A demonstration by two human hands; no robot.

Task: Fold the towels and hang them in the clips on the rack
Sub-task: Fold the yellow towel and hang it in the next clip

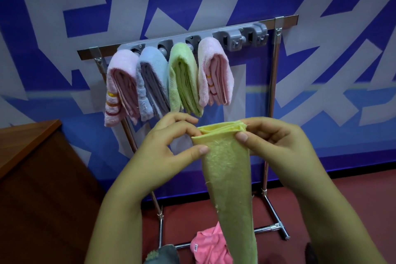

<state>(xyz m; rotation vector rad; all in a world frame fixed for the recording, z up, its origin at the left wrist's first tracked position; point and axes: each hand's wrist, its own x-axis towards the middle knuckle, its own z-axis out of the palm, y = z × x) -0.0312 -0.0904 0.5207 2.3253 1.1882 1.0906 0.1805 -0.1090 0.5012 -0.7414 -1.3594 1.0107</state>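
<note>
A folded yellow towel hangs down in front of me. My left hand pinches its top left corner and my right hand pinches its top right corner. Behind it stands the metal rack with a grey clip bar. Several folded towels hang from the clips: a pink striped towel, a blue towel, a green towel and a second pink towel. Two grey clips at the right end of the bar hold nothing.
A brown wooden table stands at the left. On the red floor by the rack's base lie a crumpled pink towel and a greyish cloth. A blue and white patterned wall is behind the rack.
</note>
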